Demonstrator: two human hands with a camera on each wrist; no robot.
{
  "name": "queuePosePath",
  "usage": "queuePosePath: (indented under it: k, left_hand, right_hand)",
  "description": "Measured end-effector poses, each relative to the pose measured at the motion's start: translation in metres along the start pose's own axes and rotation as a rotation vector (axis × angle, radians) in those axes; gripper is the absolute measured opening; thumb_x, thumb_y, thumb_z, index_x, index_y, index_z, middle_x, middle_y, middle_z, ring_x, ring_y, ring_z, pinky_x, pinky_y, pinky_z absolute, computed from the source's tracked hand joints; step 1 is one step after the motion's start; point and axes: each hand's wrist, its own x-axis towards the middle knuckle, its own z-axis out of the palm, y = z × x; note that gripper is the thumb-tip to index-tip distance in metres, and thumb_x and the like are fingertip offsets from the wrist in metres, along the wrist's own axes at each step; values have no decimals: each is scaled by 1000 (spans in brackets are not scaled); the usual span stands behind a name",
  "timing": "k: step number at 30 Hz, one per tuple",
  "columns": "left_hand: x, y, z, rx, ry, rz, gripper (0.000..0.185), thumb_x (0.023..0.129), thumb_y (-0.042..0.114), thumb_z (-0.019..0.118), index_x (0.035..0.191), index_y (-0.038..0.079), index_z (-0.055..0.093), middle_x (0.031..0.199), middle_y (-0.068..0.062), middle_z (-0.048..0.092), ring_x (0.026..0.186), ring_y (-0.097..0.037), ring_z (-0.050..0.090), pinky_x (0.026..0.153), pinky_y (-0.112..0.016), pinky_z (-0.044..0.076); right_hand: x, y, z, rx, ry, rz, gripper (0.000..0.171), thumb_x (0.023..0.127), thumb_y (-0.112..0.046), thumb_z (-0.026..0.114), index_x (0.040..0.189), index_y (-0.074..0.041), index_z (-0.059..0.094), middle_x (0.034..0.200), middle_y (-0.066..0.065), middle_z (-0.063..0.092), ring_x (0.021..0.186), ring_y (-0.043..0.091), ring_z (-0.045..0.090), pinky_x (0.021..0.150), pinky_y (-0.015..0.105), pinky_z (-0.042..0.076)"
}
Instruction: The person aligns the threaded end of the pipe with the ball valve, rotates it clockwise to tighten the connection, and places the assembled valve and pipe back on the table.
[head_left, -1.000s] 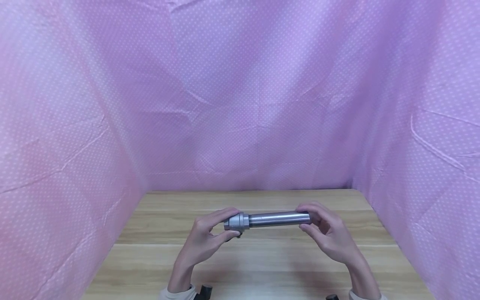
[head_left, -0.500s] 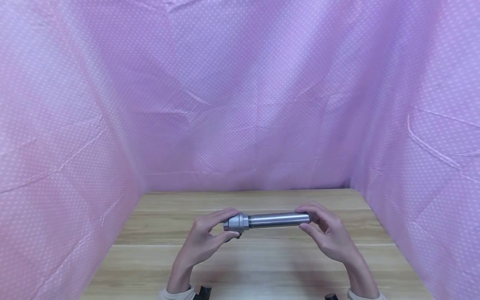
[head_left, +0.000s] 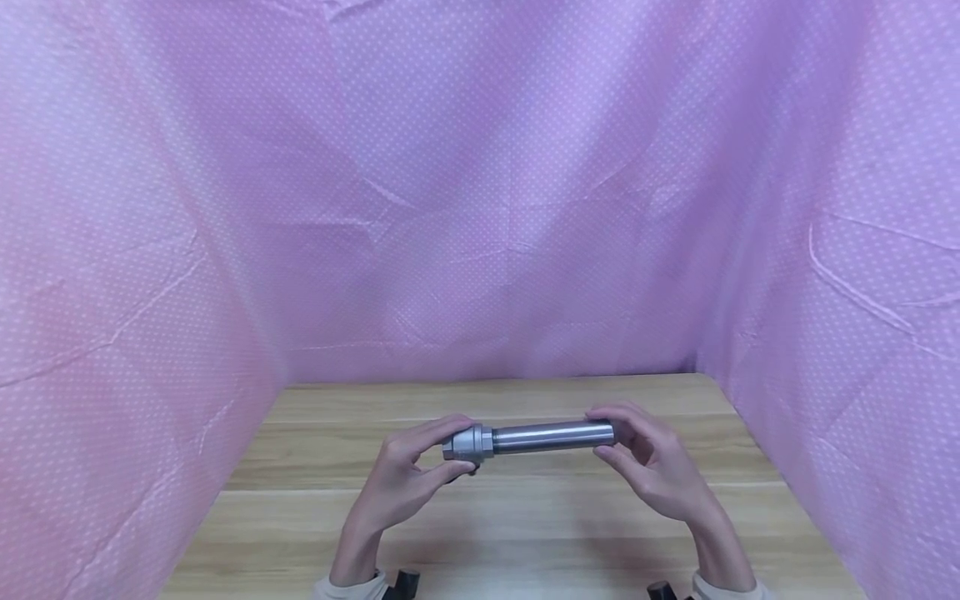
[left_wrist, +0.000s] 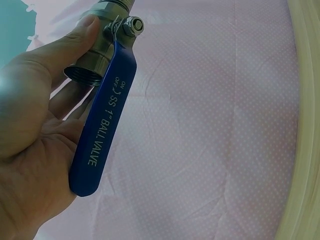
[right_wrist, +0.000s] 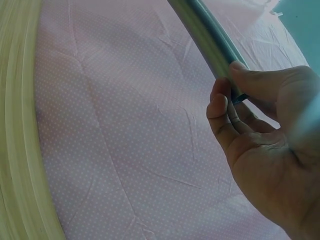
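- Steel ball valve [head_left: 468,442] w/ a grey metal pipe [head_left: 553,436] screwed into it, held level in the air above the wooden table [head_left: 525,517], nearer the table's far edge than its near one, roughly midway btw. left & right edges; not touching the top.
- Left hand [head_left: 408,479] grips the valve end: thumb under, fingers curled over the top of the body.
- Left wrist view: thumb [left_wrist: 60,47] lies along the threaded steel mouth [left_wrist: 82,75]; blue lever handle [left_wrist: 102,125] runs down across the palm, white print "ON OFF SS 1" BALL VALVE"; nut & washer [left_wrist: 131,26] at the handle's pivot.
- Right hand [head_left: 652,467] pinches the pipe's other end: thumb below, fingertips [head_left: 600,414] curled over the top.
- Right wrist view: fingertips [right_wrist: 220,100] wrapped on the pipe, which runs up & away to the frame's top; colour looks greenish here, prob. camera tint.
- Pipe runs approx. parallel to the table's far edge, valve on the person's left.
- Pink dotted cloth [head_left: 480,208] hangs behind the far edge & down both side edges of the table.
- Pale sleeve cuffs [head_left: 352,587] show at the near edge; small dark wrist-cam parts [head_left: 405,582] beside them.
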Motion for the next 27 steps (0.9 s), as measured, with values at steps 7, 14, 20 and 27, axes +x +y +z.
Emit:
queuePosePath:
  k: [7, 14, 20, 27]
  left_hand:
    - [0, 0, -1, -3, -1, -12, 59, 83, -1, 97, 139, 9, 78, 135, -14, 83, 122, -24, 83, 111, -22, 64]
    - [0, 1, -2, -7, -5, -29, 60, 84, -1, 97, 139, 10, 78, 135, -13, 83, 121, -22, 83, 109, -22, 65]
    - [0, 2, -2, -16, -7, -28, 59, 85, 0, 96, 140, 9, 77, 134, -12, 83, 118, -19, 83, 107, -22, 66]
    - [0, 3, -1, -15, -5, -23, 60, 84, -1, 97, 140, 9, 77, 134, -13, 83, 119, -20, 83, 108, -22, 66]
  right_hand:
    - [1, 2, 1, 41, -8, -44, 57, 84, 35, 71, 135, 10, 67, 128, 16, 70, 106, 6, 69, 75, 20, 62]
    - [0, 3, 1, -3, -7, -20, 56, 85, 33, 72, 135, 6, 69, 128, 14, 70, 105, 5, 69, 71, 23, 62]
    - [0, 0, 0, -45, -3, 2, 55, 87, 31, 73, 134, 4, 70, 125, 8, 72, 93, 4, 64, 61, 25, 56]
    - [-1, -2, -1, -77, 0, 45, 48, 94, 26, 70, 136, 3, 70, 105, 2, 73, 84, 4, 66, 62, 24, 57]
